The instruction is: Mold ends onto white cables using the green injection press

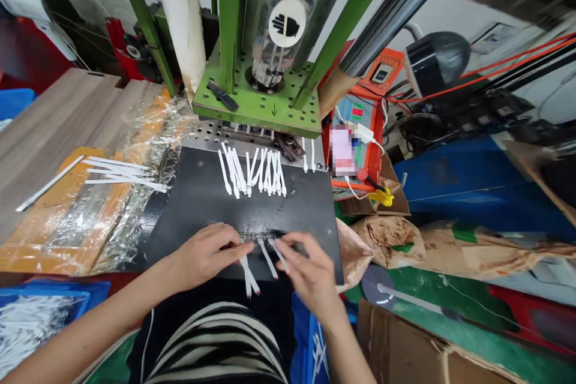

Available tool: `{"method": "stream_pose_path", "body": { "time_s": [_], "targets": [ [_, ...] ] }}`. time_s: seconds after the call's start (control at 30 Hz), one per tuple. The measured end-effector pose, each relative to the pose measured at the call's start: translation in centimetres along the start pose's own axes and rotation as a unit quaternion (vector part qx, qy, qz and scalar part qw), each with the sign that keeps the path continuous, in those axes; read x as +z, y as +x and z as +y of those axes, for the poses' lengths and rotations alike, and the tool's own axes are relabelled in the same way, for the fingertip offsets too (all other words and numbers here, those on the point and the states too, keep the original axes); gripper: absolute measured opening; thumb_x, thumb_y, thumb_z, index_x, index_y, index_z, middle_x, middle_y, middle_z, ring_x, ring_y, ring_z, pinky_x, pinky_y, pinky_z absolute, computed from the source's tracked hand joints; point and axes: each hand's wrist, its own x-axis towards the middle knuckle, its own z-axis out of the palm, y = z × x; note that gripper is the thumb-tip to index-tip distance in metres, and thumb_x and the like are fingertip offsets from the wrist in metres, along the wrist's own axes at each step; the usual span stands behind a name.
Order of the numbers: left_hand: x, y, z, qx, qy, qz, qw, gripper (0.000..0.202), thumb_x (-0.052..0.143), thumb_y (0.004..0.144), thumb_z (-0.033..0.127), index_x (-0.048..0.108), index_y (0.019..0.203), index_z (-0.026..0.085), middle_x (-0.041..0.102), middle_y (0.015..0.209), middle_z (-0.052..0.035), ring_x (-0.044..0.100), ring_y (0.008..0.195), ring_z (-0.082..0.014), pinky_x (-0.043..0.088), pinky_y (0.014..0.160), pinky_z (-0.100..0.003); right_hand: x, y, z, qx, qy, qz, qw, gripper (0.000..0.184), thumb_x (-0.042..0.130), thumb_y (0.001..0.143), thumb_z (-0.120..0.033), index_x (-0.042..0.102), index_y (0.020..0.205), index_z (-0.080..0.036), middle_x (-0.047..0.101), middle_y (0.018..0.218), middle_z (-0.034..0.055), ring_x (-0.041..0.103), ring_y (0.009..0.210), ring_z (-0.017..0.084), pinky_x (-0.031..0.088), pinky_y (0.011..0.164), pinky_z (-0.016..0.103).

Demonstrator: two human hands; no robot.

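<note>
Both my hands rest at the near edge of a black work plate (202,192) under a green press (256,102). My left hand (209,252) pinches a white strip (249,276) at a small metal fixture (258,236). My right hand (306,270) has its fingertips closed on another white strip (279,254) at the same fixture. A third strip (268,259) hangs between them over the plate's edge. A row of several white strips (252,171) lies at the far side of the plate.
More white strips (121,171) lie on crinkled plastic over a wooden bench to the left. A blue bin (31,312) of white parts sits bottom left. Brown paper sacks (391,240), cardboard, an orange control box (360,114) and a black lamp (438,60) crowd the right.
</note>
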Motion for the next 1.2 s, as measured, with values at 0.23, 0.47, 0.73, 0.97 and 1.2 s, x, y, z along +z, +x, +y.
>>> {"method": "stream_pose_path", "body": {
  "time_s": [0.23, 0.47, 0.73, 0.97, 1.2],
  "targets": [
    [0.1, 2.3, 0.3, -0.215, -0.148, 0.078, 0.962, 0.029, 0.052, 0.100, 0.028, 0.074, 0.086, 0.015, 0.055, 0.070, -0.0018, 0.055, 0.064, -0.0103, 0.045, 0.061, -0.021, 1.2, 3.7, -0.2, 0.070, 0.076, 0.083, 0.991, 0.015, 0.061, 0.092, -0.022, 0.076, 0.089, -0.023, 0.070, 0.083, 0.0047, 0.066, 0.073, 0.019, 0.052, 0.064, 0.028],
    [-0.2, 8.0, -6.0, -0.401, -0.050, -0.025, 0.914, 0.035, 0.056, 0.097, 0.031, 0.065, 0.069, 0.013, 0.060, 0.059, 0.0002, 0.061, 0.058, -0.0122, 0.045, 0.059, -0.022, 1.3, 15.0, 6.9, 0.225, 0.084, -0.076, 0.968, 0.045, 0.061, 0.079, -0.061, 0.060, 0.061, -0.020, 0.061, 0.052, 0.0029, 0.058, 0.050, 0.020, 0.045, 0.051, 0.029],
    [-7.0, -0.8, -6.6, -0.405, 0.174, -0.036, 0.897, 0.020, 0.049, 0.097, 0.017, 0.069, 0.093, 0.015, 0.062, 0.096, -0.0106, 0.059, 0.095, -0.0250, 0.045, 0.084, -0.038, 3.0, 15.7, 5.6, 0.064, -0.302, -0.072, 0.948, 0.033, 0.053, 0.091, -0.041, 0.073, 0.101, -0.017, 0.071, 0.086, 0.0115, 0.066, 0.070, 0.026, 0.043, 0.060, 0.034],
    [-11.9, -6.5, -10.1, -0.347, 0.250, -0.065, 0.901, 0.024, 0.050, 0.099, 0.032, 0.070, 0.095, 0.018, 0.063, 0.094, -0.0081, 0.056, 0.090, -0.0218, 0.043, 0.085, -0.036, 12.2, 19.2, -5.3, -0.111, -0.118, -0.295, 0.942, 0.020, 0.054, 0.098, -0.022, 0.074, 0.099, -0.019, 0.069, 0.096, 0.0083, 0.068, 0.089, 0.020, 0.049, 0.080, 0.030],
    [-12.8, -5.8, -9.6, -0.314, 0.241, -0.003, 0.918, 0.024, 0.048, 0.100, 0.033, 0.065, 0.091, 0.018, 0.069, 0.089, -0.0049, 0.063, 0.087, -0.0190, 0.044, 0.083, -0.033, 16.5, 21.4, -9.2, -0.100, -0.148, -0.333, 0.926, 0.023, 0.050, 0.092, -0.005, 0.067, 0.108, -0.010, 0.068, 0.101, 0.0143, 0.068, 0.093, 0.025, 0.050, 0.078, 0.032]
  ]
}}
